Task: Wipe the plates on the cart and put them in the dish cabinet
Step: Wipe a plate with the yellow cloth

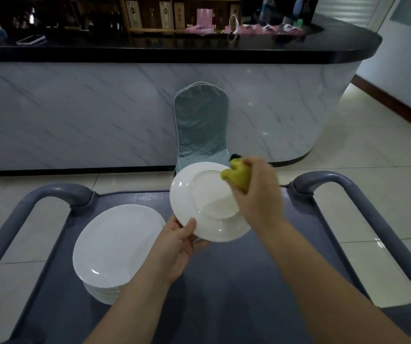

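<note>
A white plate [200,194] is held tilted above the grey cart [224,281], its underside with the foot ring facing me. My left hand [178,244] grips its lower rim, thumb on the near face. My right hand [257,194] holds a bunched yellow-green cloth [236,176] and presses it against the plate's upper right part. A stack of several white plates [117,244] sits on the cart's left side, just left of my left forearm.
The cart has grey tube handles on the left [25,209] and right [373,219]. A chair with a teal cover [200,125] stands behind the cart, against a marble-fronted counter with a black top [174,50]. Tiled floor [373,150] lies to the right.
</note>
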`<action>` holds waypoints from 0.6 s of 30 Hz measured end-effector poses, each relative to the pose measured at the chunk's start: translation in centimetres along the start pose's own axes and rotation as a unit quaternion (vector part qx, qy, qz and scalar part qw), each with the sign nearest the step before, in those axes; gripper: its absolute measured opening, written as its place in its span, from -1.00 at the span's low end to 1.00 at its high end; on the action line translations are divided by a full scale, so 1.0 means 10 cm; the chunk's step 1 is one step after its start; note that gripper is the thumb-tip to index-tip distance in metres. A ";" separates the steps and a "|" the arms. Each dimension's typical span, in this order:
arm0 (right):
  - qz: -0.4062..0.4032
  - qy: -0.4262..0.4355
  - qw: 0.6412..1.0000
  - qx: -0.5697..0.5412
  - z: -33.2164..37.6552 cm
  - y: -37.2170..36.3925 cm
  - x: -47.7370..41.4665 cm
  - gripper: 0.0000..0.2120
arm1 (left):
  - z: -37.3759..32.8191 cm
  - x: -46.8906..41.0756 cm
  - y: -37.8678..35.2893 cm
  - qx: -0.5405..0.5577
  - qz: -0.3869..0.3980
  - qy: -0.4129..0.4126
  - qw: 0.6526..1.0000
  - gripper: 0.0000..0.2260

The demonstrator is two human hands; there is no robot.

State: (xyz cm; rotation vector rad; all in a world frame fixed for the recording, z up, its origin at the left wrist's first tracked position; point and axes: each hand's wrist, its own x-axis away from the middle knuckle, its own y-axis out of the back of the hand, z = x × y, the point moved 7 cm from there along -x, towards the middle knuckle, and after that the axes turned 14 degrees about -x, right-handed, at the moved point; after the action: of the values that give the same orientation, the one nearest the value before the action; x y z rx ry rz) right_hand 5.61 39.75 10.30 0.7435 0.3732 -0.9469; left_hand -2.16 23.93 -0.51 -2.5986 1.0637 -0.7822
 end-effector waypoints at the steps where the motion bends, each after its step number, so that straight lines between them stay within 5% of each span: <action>1: 0.048 0.027 0.998 0.018 0.08 -0.19 0.07 -0.53 | 0.00 0.01 -0.01 -0.002 0.005 -0.003 1.000 -0.70; 6: 0.261 0.086 0.961 0.019 0.10 -0.36 0.44 -0.43 | -0.04 0.04 0.11 0.007 0.025 -0.014 1.000 -0.62; 10: 0.270 0.107 0.957 0.021 -0.10 -0.27 0.40 -0.44 | 0.04 0.11 0.09 -0.026 0.058 -0.013 0.998 -0.66; 14: 0.123 0.004 0.992 0.002 0.05 -0.45 0.35 -0.46 | 0.10 0.09 -0.03 -0.032 0.069 -0.012 0.997 -0.65; 18: 0.236 0.126 0.963 0.037 0.14 -0.43 0.66 -0.47 | 0.04 0.03 0.04 -0.018 0.071 -0.022 0.997 -0.64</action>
State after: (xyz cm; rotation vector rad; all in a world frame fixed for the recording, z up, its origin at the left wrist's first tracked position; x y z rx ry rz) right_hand 5.64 33.25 5.61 0.9742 0.3617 -0.4182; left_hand -2.02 23.41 -0.88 -2.5235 1.2430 -0.6775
